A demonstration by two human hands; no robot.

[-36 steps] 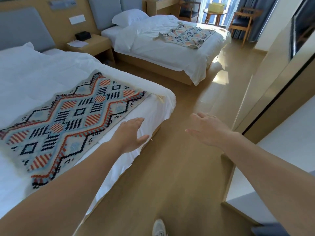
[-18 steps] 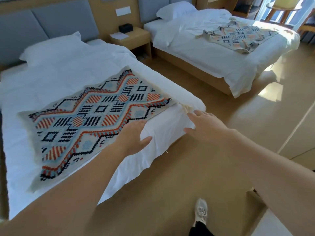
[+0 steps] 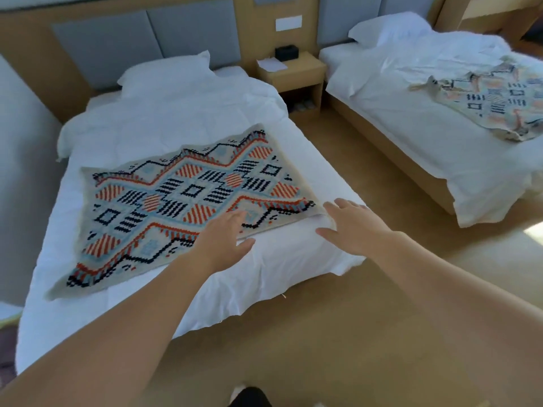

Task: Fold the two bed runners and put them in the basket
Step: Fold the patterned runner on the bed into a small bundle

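Near bed runner [image 3: 191,201]: patterned in orange, black and pale blue; spread flat and unfolded over the foot half of the near bed [image 3: 164,127], set askew with one corner pointing toward the bed's foot-end corner.
Far bed runner [image 3: 496,104]: same pattern; lying rumpled and unfolded on the far bed [image 3: 411,136], close to the right edge of view.
Left hand [image 3: 226,239]: open, fingers straight, thumb out; stretched over the near bed runner's front edge, fingertips above the patterned cloth, palm above the white sheet; cannot tell whether touching the cloth.
Right hand [image 3: 352,227]: open, fingers spread; held just beside the near bed runner's right corner, above the corner of the bed; gripping nothing.
Near bed: white duvet, slightly creased; white pillow [image 3: 164,71] at the head, against the grey padded headboard [image 3: 147,39].
Far bed: white bedding, with a second pillow [image 3: 388,27] at its head.
Nightstand [image 3: 296,74]: wooden, standing between the two beds; black box [image 3: 287,52] and sheet of paper [image 3: 271,64] on top, side by side.
Floor [image 3: 323,333]: light wood, running between the beds and beneath both forearms.
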